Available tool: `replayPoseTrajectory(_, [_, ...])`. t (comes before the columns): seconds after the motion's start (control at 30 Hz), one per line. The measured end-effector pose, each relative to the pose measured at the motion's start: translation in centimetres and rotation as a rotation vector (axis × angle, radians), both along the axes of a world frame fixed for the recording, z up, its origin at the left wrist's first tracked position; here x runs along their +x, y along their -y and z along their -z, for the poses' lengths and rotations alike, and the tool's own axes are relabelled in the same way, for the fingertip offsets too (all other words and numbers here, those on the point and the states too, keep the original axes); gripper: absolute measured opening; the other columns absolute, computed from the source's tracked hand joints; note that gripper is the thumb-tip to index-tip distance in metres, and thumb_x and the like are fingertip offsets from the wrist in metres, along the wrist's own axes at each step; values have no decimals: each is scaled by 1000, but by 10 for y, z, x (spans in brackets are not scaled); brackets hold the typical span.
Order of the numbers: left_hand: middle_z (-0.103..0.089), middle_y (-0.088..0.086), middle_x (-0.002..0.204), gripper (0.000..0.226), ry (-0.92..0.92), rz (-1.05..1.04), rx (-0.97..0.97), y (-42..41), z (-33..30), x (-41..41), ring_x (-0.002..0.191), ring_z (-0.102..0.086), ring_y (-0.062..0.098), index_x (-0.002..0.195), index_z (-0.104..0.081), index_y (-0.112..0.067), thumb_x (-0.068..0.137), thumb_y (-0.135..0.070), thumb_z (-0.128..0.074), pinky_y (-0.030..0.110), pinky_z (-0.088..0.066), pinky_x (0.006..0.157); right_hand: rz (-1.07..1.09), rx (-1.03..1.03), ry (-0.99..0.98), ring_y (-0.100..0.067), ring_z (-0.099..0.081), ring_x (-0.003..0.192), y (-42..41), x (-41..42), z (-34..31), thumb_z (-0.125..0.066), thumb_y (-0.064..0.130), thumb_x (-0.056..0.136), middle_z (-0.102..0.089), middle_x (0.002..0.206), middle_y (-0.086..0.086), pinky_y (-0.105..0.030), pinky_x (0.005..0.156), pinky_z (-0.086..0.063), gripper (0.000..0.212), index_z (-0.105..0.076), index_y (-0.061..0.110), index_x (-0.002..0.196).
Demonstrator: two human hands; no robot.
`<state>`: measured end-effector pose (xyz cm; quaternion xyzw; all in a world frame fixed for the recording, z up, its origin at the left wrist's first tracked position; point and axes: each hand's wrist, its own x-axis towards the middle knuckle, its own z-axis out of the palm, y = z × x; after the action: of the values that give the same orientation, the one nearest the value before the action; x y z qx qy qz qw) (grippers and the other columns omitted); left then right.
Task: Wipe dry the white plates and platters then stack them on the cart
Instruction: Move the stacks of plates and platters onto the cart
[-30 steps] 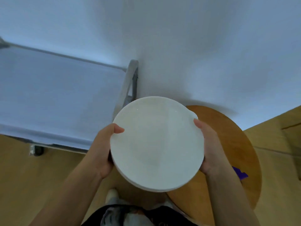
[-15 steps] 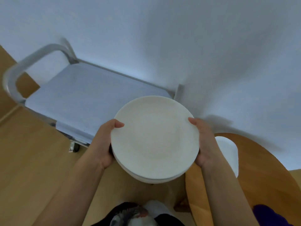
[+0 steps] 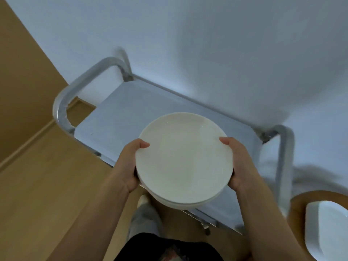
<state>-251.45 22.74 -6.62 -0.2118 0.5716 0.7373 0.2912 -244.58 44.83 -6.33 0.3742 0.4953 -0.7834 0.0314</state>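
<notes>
Above the cart (image 3: 116, 113), both hands gripped the plates (image 3: 183, 159) level: left hand (image 3: 130, 162) and right hand (image 3: 239, 162) on opposite rims, shelf directly beneath and ahead.

My fingers are hidden beneath the stack of round white plates (image 3: 183, 159); the white rectangular platter (image 3: 328, 230) runs off the frame's right edge.

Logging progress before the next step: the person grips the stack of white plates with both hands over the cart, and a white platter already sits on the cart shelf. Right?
Not quite. The head view shows the white platter on the round wooden table at lower right, not on the cart shelf. The rest holds: the left hand and right hand grip the stack of white plates over the cart.
</notes>
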Motion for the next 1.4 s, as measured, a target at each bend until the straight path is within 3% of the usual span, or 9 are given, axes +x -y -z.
replayPoseTrajectory(0.3, [-69, 8, 80, 41, 67, 21, -74, 76, 50, -181, 84, -61, 31, 92, -65, -13, 55, -30, -59, 44, -48, 81, 50, -66, 93, -25, -69, 72, 90, -174, 56, -49, 27, 91, -74, 77, -5, -36, 66, -51, 19, -64, 17, 95])
replayPoseTrajectory(0.47, [-70, 1, 64, 30, 85, 44, -101, 90, 75, -237, 76, -61, 28, 83, -64, -16, 57, -27, -55, 38, -48, 71, 89, -72, 112, -20, -70, 64, 108, -225, 85, -48, 23, 89, -74, 75, -4, -34, 63, -52, 18, -64, 15, 92])
replayPoseTrajectory(0.73, [-70, 0, 64, 18, 142, 83, -111, 84, 96, -267, 71, -61, 26, 84, -62, -15, 83, -13, -45, 34, -49, 64, 150, -84, 172, -23, -70, 67, 105, -249, 103, -47, 24, 88, -74, 80, -7, -34, 60, -53, 22, -66, 14, 95])
replayPoseTrajectory(0.93, [-66, 10, 91, 14, 143, 157, -159, 85, 95, -269, 87, -61, 32, 91, -61, -18, 82, -22, -51, 38, -48, 74, 74, -20, 226, -18, -70, 62, 99, -248, 104, -47, 26, 90, -74, 74, 0, -29, 53, -53, 18, -63, 19, 94])
replayPoseTrajectory(1.03, [-64, 12, 113, 33, -47, 159, -278, 89, 87, -272, 108, -57, 34, 107, -65, -18, 76, -24, -61, 44, -45, 89, -20, 4, 268, -15, -69, 65, 94, -248, 96, -48, 28, 92, -74, 79, 1, -31, 59, -52, 17, -62, 18, 96])
replayPoseTrajectory(1.1, [-54, 8, 133, 42, -236, 147, -450, 88, 78, -275, 123, -48, 28, 126, -57, -17, 85, -16, -62, 46, -39, 102, -34, 89, 280, -9, -65, 78, 84, -246, 88, -50, 31, 93, -67, 97, 3, -31, 71, -52, 21, -61, 18, 105])
replayPoseTrajectory(1.2, [-42, 4, 145, 50, -531, 285, -700, 71, 61, -269, 133, -37, 22, 136, -48, -24, 87, -21, -62, 41, -31, 104, -32, 408, 293, -16, -52, 113, 62, -233, 67, -52, 30, 94, -55, 130, 0, -37, 101, -40, 37, -53, 17, 128])
replayPoseTrajectory(1.3, [-38, 6, 148, 52, -832, 532, -795, 29, 45, -244, 138, -30, 23, 137, -46, -18, 88, -19, -61, 32, -20, 109, -196, 817, 318, -16, -42, 130, 38, -198, 42, -52, 32, 95, -47, 142, 0, -29, 106, -30, 46, -46, 18, 138])
replayPoseTrajectory(1.4, [-41, 4, 146, 50, -1017, 742, -726, -25, 32, -203, 139, -28, 20, 137, -45, -14, 90, -17, -59, 17, -7, 107, -390, 1074, 380, -16, -32, 137, 12, -150, 23, -46, 36, 97, -36, 150, 2, -29, 110, -23, 51, -36, 20, 145])
